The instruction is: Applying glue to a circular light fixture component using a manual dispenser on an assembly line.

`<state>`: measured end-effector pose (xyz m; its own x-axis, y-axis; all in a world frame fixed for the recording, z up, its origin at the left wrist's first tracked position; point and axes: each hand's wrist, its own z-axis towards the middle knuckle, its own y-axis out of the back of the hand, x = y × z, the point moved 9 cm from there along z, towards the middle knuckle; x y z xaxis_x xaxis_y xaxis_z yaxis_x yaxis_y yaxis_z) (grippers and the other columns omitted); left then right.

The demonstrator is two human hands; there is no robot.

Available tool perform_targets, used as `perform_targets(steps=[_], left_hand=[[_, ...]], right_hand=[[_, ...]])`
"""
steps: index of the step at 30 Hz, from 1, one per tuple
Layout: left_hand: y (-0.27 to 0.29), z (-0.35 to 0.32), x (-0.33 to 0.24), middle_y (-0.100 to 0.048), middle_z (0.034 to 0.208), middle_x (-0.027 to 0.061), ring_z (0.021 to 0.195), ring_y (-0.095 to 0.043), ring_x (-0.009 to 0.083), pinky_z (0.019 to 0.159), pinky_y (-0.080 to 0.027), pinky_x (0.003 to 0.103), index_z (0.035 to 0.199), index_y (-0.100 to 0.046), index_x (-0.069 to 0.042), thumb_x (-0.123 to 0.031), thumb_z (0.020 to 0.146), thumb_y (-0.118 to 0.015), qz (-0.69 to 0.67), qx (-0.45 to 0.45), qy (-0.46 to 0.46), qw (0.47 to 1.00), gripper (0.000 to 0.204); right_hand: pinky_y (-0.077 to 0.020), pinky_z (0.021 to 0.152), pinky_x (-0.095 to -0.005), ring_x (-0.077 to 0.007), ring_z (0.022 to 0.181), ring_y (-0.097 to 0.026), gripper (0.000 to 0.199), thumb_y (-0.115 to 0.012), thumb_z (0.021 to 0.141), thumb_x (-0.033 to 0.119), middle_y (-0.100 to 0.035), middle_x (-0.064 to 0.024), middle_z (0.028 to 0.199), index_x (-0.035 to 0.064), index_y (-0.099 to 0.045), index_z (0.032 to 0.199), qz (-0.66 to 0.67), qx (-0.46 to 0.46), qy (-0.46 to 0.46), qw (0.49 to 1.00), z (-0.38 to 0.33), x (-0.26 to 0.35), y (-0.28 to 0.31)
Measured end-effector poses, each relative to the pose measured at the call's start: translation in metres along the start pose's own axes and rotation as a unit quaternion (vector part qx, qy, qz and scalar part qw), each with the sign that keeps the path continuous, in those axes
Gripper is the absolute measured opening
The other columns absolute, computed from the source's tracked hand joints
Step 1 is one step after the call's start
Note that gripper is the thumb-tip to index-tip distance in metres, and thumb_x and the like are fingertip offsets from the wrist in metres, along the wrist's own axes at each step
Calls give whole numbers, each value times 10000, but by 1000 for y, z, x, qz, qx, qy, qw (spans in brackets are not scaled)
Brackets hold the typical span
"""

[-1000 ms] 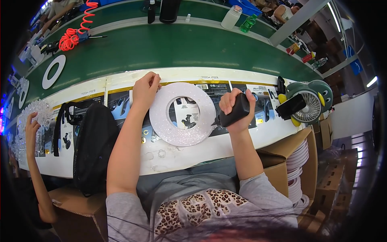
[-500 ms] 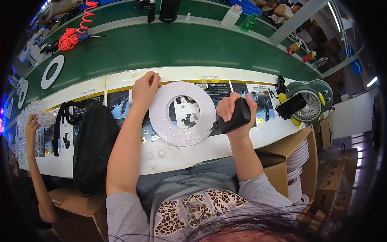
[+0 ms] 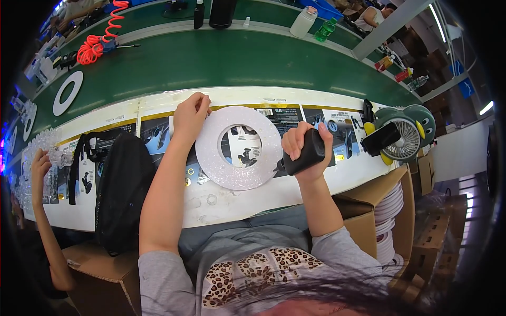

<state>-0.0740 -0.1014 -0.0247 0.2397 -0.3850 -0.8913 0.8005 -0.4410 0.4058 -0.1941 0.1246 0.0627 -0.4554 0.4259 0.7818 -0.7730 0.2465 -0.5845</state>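
Observation:
A white speckled ring (image 3: pixel 210 147) lies flat on the printed sheets before me, its wide round hole showing the print below. By its upper left edge rests my left hand (image 3: pixel 192 117), fingers closed in a pinch; whatever is between the fingertips is hidden. My right hand (image 3: pixel 321 158) is wrapped round a black handheld tool (image 3: pixel 305 154) to the right of the ring. The tool's narrow tip points left and comes close to the ring's right rim; whether they touch I cannot tell.
Left of my forearm sits a black bag (image 3: pixel 124 189), with a co-worker's hand (image 3: pixel 40 167) among clear plastic parts beyond it. On the right stand a small fan (image 3: pixel 403 139) and an open carton (image 3: pixel 363 203) of white rings. A green belt (image 3: pixel 237 58) runs behind the table.
My right hand and the black tool have shifted very slightly left. My left hand and the ring look almost unmoved. At the far left, the co-worker's hand has moved a little.

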Motion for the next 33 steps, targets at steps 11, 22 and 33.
perform_targets(steps=[11, 22, 33], left_hand=[[0, 1, -1, -657, 658, 54, 595, -626, 166, 589, -465, 283, 857, -642, -39, -261, 919, -515, 3, 2, -1, 1000, 263], [0, 0, -1, -658, 665, 56, 603, -627, 166, 594, -464, 284, 854, -643, -39, -270, 916, -523, -5, 0, -2, 1000, 267], [0, 0, -1, -659, 659, 55, 605, -633, 177, 589, -466, 301, 848, -645, -46, -272, 915, -523, -1, -4, -4, 1000, 266]], right_hand=[[-317, 500, -246, -132, 470, -391, 495, -316, 931, 437, -409, -38, 490, 70, -412, 613, -3, -4, -1, 1000, 1, -2, 2], [-324, 528, -262, -144, 489, -402, 494, -291, 935, 436, -415, -43, 499, 72, -415, 625, -18, -15, 3, 1000, 1, 5, -3], [-328, 549, -268, -145, 501, -399, 482, -278, 933, 427, -430, -50, 508, 78, -411, 627, -13, 28, -5, 1000, 10, -20, -50]])
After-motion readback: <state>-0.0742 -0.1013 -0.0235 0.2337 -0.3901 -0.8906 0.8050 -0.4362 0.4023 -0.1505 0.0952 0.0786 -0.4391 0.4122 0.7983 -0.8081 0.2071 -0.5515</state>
